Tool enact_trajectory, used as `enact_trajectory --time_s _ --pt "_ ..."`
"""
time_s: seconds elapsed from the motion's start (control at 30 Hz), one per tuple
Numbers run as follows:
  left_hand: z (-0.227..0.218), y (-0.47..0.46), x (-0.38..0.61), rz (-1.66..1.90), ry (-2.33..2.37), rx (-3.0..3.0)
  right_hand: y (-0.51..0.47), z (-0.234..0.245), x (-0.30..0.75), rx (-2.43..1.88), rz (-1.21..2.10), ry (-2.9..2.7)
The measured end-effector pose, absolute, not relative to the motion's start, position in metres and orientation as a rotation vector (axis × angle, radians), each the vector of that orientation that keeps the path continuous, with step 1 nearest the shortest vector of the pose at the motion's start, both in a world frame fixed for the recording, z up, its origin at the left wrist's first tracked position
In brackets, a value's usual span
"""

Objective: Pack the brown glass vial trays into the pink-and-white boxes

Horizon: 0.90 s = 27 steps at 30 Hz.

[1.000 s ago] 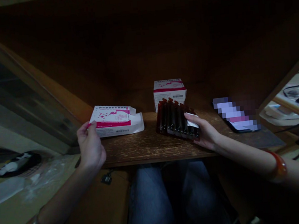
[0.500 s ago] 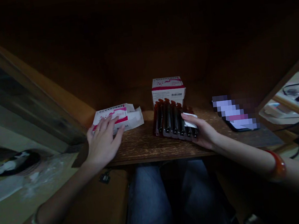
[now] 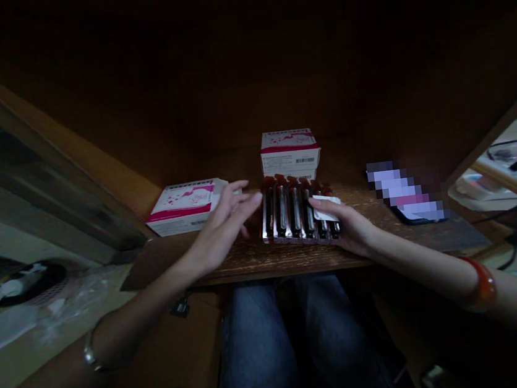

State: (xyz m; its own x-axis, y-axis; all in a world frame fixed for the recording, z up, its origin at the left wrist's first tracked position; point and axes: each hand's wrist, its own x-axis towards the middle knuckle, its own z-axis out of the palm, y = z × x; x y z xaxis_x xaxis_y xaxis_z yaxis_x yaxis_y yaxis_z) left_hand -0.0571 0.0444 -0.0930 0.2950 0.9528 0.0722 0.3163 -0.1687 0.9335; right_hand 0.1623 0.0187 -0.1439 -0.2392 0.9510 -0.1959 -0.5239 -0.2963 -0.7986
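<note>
Head view, dim and grainy: on a dark wooden bench (image 3: 248, 264), a tray of amber glass vials (image 3: 288, 212) lying flat at the middle, vials side by side, just in front of an upright pink-and-white carton (image 3: 290, 152). Left hand (image 3: 227, 225) over the bench beside the tray's left end, palm down, fingers extended and loosely spread, grip released, nothing held; perhaps a narrow gap between fingertips and tray, though the poor light leaves that uncertain. Right hand (image 3: 349, 230) at the tray's right end, grip closed lightly, thumb and fingers apparently pinching a white paper tab (image 3: 325, 208) against the vials. Farther left on the bench, a second pink-and-white carton (image 3: 185, 207) lying flat, close behind the left hand. Off to the right, well apart from the tray, a phone (image 3: 406, 199) with a pixelated screen, lying at a slant. Around the left wrist, a thin metal bangle (image 3: 90, 353); around the right, a glossy orange-red bangle (image 3: 482, 283). Below the bench edge, knees in blue jeans (image 3: 252, 350).
</note>
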Motion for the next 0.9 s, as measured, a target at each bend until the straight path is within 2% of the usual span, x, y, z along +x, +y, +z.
enact_trajectory --time_s 0.13,0.4,0.5,0.7,0.9 --pt "-0.107 0.050 -0.022 0.893 0.923 1.607 0.023 -0.142 0.167 -0.894 1.619 -0.884" --pt "-0.135 0.073 -0.007 0.982 0.949 1.270 0.052 -0.149 0.199 -1.037 1.322 -1.131" --pt "-0.138 0.073 -0.011 0.970 0.974 1.300 0.055 -0.151 0.213 -1.097 1.164 -1.284" --pt "-0.145 0.072 -0.013 0.954 1.015 1.361 0.059 -0.153 0.243 -1.249 0.560 -1.688" --pt "-0.152 0.075 -0.018 1.004 1.013 1.656 0.067 -0.165 0.253 -1.230 0.373 -1.816"
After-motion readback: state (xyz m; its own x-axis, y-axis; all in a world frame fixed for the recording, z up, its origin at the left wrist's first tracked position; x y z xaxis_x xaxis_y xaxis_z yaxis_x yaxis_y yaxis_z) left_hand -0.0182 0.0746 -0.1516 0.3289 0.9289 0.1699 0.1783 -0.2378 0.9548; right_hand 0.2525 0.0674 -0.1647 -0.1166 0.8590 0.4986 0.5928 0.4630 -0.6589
